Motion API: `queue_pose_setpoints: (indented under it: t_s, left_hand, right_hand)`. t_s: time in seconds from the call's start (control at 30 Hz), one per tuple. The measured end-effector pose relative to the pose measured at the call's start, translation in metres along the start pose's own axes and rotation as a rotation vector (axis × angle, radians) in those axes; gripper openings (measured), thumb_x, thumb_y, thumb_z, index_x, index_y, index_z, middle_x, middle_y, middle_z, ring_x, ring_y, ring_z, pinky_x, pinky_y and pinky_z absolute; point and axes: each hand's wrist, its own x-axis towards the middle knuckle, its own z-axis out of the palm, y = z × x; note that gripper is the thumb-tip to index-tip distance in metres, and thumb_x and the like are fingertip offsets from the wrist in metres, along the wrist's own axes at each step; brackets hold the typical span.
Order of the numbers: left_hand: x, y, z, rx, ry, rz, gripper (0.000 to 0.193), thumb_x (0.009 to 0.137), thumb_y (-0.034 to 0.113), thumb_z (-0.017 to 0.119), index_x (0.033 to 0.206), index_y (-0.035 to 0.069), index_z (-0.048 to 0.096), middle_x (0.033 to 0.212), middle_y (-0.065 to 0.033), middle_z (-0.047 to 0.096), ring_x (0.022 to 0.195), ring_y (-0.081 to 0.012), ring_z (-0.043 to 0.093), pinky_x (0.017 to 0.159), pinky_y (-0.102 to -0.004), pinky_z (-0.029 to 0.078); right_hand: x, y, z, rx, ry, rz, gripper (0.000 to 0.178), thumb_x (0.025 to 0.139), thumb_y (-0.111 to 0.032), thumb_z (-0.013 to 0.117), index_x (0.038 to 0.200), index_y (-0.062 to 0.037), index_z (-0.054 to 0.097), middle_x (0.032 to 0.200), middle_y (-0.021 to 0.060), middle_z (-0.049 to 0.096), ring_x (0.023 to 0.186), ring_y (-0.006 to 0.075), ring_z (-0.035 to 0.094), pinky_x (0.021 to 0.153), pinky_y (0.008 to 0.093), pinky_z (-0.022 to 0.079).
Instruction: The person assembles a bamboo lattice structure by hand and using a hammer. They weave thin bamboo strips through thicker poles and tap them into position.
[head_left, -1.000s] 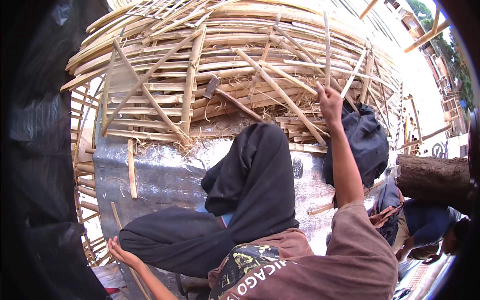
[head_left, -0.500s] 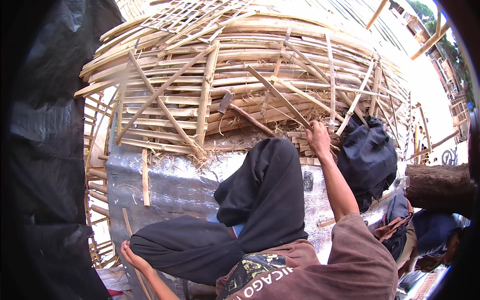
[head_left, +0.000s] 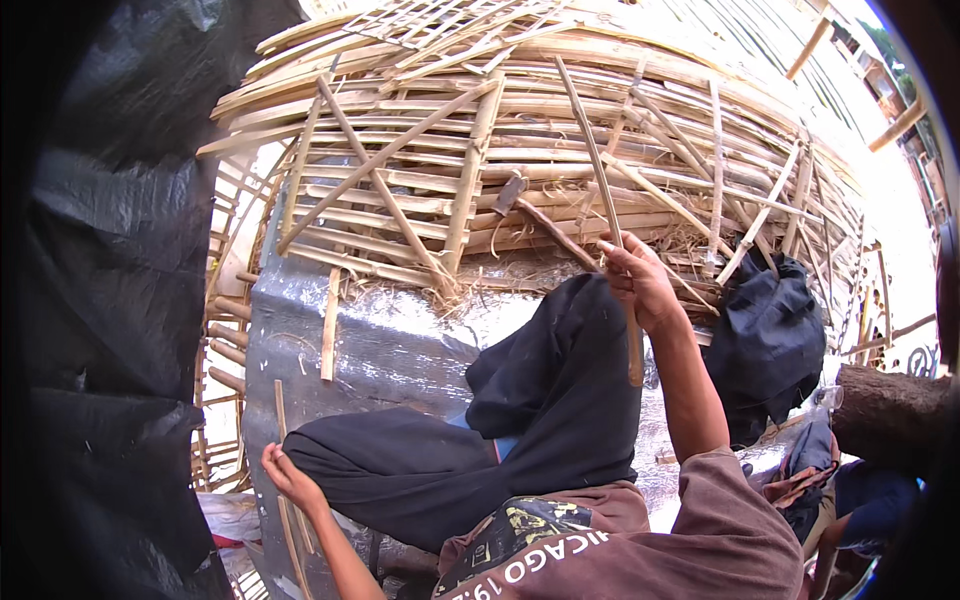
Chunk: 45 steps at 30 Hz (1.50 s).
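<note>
My right hand (head_left: 640, 280) is closed round a long, narrow bamboo strip (head_left: 592, 150). The strip stands steeply, its upper end over the slats and its lower end beside my raised knee. Beside my other knee, at the lower left, my left hand (head_left: 292, 475) has its fingers curled in. Whether anything is between them is hidden. A thin strip (head_left: 280, 405) passes behind that hand. Just beyond my raised knee lies a hammer (head_left: 545, 225), its head resting against the bamboo.
A bamboo slat panel (head_left: 385, 185) with crossed braces leans on a big stack of split bamboo (head_left: 580, 85). Black cloth (head_left: 765, 335) lies at right near a log (head_left: 890, 410). Black sheeting (head_left: 110, 300) hangs at left. Another person (head_left: 850, 515) is at the lower right.
My right hand has drawn the bamboo strip toward me and turned it more upright, so its lower end now shows below my hand. My left fingers have curled in. The view has shifted.
</note>
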Motion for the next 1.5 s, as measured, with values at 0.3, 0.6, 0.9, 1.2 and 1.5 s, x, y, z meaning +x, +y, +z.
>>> queue_pose_setpoints:
  t_s: [0.3,0.6,0.9,1.2,1.5]
  left_hand:
    - [-0.031,0.037,0.004,0.161,0.03,0.028,0.034,0.098,0.021,0.052,0.124,-0.001,0.049,0.126,-0.0211,0.052,0.12,-0.0362,0.048,0.103,-0.0422,0.035]
    - [0.052,0.058,0.022,0.345,-0.602,-0.044,0.035,0.088,0.028,0.066,0.114,0.006,0.059,0.105,-0.0128,0.066,0.1,-0.0287,0.063,0.087,-0.0374,0.049]
    - [0.123,0.041,0.187,0.982,-0.827,-0.053,0.049,0.083,0.019,0.061,0.127,0.007,0.044,0.123,-0.0181,0.06,0.12,-0.0358,0.054,0.097,-0.054,0.043]
    - [0.1,-0.028,0.216,0.897,-0.635,-0.079,0.045,0.087,0.018,0.059,0.126,0.002,0.043,0.127,-0.0218,0.051,0.116,-0.0437,0.053,0.095,-0.0521,0.047]
    - [0.114,-0.028,0.204,0.818,-0.568,-0.031,0.042,0.083,0.015,0.064,0.12,0.001,0.047,0.119,-0.0243,0.056,0.11,-0.046,0.056,0.093,-0.0519,0.049]
  right_hand:
    - [0.008,0.011,0.033,0.318,-0.074,0.024,0.027,0.097,-0.026,0.056,0.077,-0.0135,0.043,0.058,-0.0079,0.032,0.044,0.0015,0.031,0.035,0.0168,0.025]
    - [-0.026,0.021,-0.011,-0.102,0.242,0.043,0.018,0.092,-0.021,0.062,0.102,-0.0107,0.052,0.057,-0.0087,0.033,0.042,0.0021,0.028,0.036,0.0184,0.022]
    - [-0.013,0.059,0.001,-0.497,0.214,-0.061,0.02,0.09,-0.026,0.067,0.097,-0.0111,0.055,0.058,-0.0089,0.037,0.043,0.0024,0.036,0.037,0.0195,0.026]
    - [-0.007,0.057,-0.003,-0.364,0.28,-0.022,0.021,0.091,-0.026,0.066,0.099,-0.0106,0.055,0.059,-0.0073,0.038,0.044,0.0028,0.038,0.038,0.0187,0.029]
    - [-0.009,0.056,-0.003,-0.342,0.227,-0.019,0.02,0.092,-0.025,0.065,0.1,-0.0101,0.053,0.058,-0.0078,0.037,0.044,0.0022,0.036,0.038,0.0188,0.029]
